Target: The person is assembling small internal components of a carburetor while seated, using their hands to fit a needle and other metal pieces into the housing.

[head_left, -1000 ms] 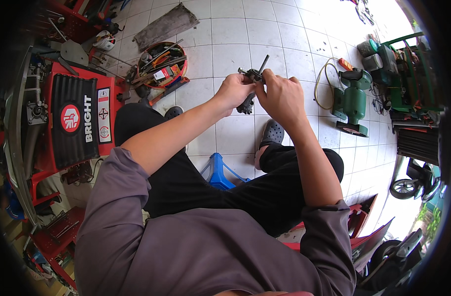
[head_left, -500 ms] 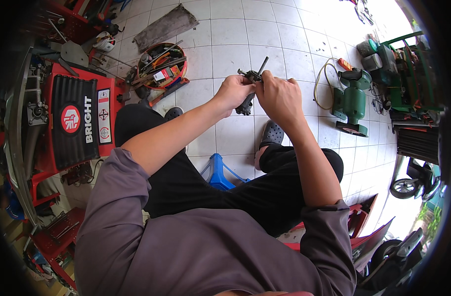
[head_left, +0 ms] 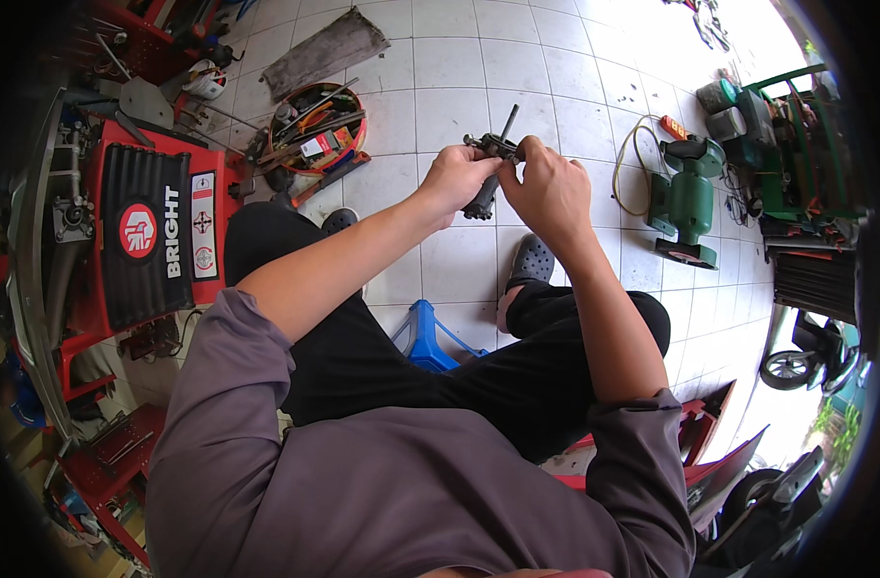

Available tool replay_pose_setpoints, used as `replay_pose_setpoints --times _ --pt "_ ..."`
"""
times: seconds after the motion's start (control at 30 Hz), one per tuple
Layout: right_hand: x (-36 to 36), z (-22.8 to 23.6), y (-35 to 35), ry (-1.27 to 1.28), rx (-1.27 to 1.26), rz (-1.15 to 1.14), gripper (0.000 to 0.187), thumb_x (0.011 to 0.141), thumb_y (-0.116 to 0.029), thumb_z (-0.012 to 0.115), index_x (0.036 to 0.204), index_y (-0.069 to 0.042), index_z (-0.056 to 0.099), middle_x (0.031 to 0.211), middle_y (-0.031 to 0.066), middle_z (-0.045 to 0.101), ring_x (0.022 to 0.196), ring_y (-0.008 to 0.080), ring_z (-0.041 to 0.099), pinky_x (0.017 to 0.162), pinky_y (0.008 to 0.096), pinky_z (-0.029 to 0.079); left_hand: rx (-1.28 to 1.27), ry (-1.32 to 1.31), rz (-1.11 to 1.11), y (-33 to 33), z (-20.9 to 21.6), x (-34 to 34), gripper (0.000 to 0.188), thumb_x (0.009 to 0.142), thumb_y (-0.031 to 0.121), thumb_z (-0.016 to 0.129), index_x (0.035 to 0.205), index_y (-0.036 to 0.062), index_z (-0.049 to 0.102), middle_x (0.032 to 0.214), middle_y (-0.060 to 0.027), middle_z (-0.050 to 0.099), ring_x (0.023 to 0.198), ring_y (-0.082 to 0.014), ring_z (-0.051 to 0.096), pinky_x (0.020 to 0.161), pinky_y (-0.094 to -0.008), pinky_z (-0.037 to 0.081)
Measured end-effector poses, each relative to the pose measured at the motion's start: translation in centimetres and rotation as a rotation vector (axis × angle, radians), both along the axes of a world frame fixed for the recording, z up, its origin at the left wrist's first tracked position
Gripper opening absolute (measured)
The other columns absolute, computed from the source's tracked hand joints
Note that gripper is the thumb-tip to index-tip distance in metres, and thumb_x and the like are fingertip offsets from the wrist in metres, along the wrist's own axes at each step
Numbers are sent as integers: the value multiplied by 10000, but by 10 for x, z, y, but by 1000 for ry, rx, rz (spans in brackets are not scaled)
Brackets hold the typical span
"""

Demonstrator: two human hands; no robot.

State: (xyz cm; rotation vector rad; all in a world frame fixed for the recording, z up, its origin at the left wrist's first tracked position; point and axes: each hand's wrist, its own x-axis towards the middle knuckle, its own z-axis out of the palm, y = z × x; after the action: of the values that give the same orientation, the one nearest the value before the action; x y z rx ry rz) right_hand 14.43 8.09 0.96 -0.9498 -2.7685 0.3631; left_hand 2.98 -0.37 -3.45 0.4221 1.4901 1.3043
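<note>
A dark metal part with a rod point(head_left: 480, 202) is held up over the tiled floor. Its thick, rounded body hangs down between my hands, while a thin rod sticks up from its top. My left hand point(head_left: 454, 183) is closed around its left side, thumb pointing to the middle. From the right, my right hand point(head_left: 550, 190) pinches the upper end near the base of the rod, fingers bent. The fingers hide much of the part's middle, so its exact kind does not show.
A round tub of tools point(head_left: 316, 130) stands on the floor at the left, near a grey rag point(head_left: 326, 50). Further left is a red machine point(head_left: 151, 226). A green bench grinder point(head_left: 692, 197) with a pale cable lies right. A blue stool point(head_left: 423, 337) shows between my legs.
The metal part has tilted slightly, its rod now standing more upright and its lower end raised a little. My right fingers have shifted slightly; my left hand has barely moved.
</note>
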Motion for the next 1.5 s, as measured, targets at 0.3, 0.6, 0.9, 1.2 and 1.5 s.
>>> replay_pose_setpoints --times 0.3,0.6,0.9,1.2,1.5 --pt "-1 -3 1 -20 -35 -36 268 791 -279 600 822 -13 590 716 174 644 650 338 635 606 414 478 15 -5 2 0 1 3 164 895 197 566 824 57 614 644 34 542 564 -54 454 546 -210 371" --pt "0 -7 3 -54 -47 -9 287 790 -293 592 850 -13 575 702 182 645 646 343 637 609 409 484 -15 -14 -3 0 -1 3 194 903 207 554 772 74 606 633 38 533 557 -52 441 543 -210 361" --pt "1 -6 2 -13 -81 15 278 770 -282 605 849 -17 569 680 172 641 635 341 637 614 413 487 -38 -13 -11 0 -1 3 212 909 223 542 765 81 604 629 37 527 547 -50 426 530 -208 350" --pt "3 -4 3 -83 -77 25 295 764 -311 627 783 -19 592 674 163 642 632 328 636 613 403 483 -56 -23 -33 -1 -4 6 229 905 254 550 762 82 601 632 44 518 554 -48 417 526 -210 345" --pt "4 -7 4 11 -72 5 309 762 -323 631 777 -15 607 666 167 640 636 330 640 606 401 490 -40 -21 -32 0 0 5 230 901 262 558 760 86 598 627 42 513 549 -55 418 530 -213 349"
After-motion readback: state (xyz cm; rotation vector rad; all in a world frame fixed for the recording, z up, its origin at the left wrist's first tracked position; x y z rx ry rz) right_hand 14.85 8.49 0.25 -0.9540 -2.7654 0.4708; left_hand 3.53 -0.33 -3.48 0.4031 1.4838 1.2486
